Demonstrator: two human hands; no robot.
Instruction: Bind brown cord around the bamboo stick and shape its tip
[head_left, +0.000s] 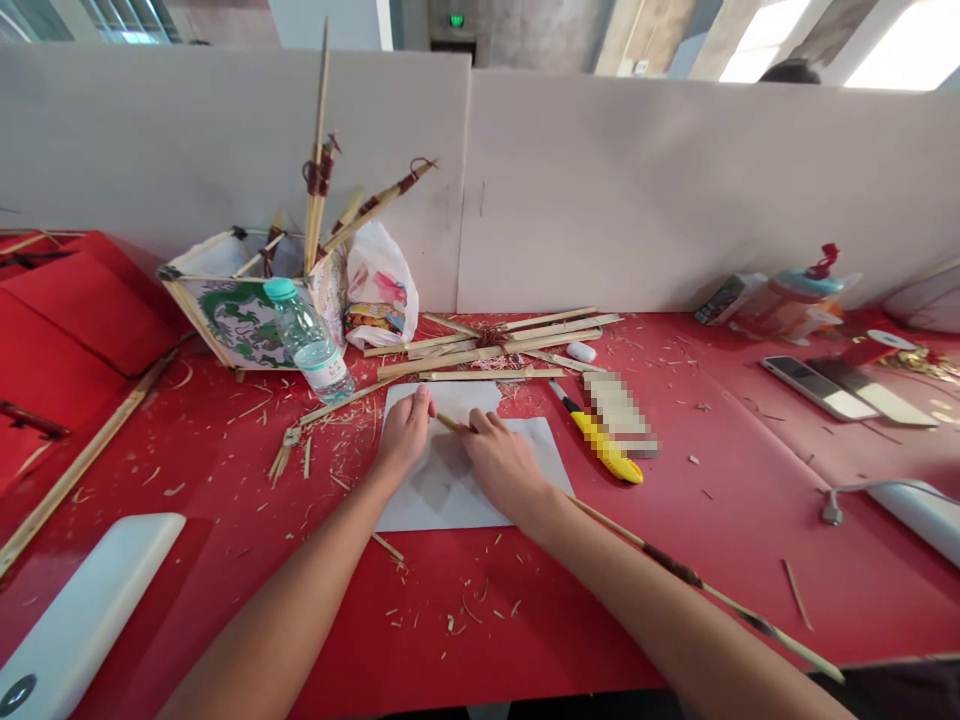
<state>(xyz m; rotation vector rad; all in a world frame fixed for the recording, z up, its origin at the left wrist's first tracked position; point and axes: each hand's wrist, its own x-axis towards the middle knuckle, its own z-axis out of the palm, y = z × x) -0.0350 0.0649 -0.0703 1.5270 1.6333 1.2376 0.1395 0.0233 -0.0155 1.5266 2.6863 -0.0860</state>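
A long thin bamboo stick [619, 528] with a dark brown thread wrap runs from between my hands, under my right forearm, to the table's front right edge. My left hand [407, 428] is closed around the stick's far end, thumb on top. A short way to the right, my right hand [501, 455] grips the same stick, palm down, its fingers partly hidden. Both hands are over white paper sheets [420, 510] on the red table. Right of the paper lies a yellow utility knife [619, 462], next to a blurred-out block [615, 405].
Bamboo strips [487, 350] lie behind the paper amid scattered shavings. At back left stand a water bottle [311, 345], a painted box [240, 310] with sticks and a plastic bag [381, 280]. A phone [814, 387] lies right; a white partition [675, 190] closes the back.
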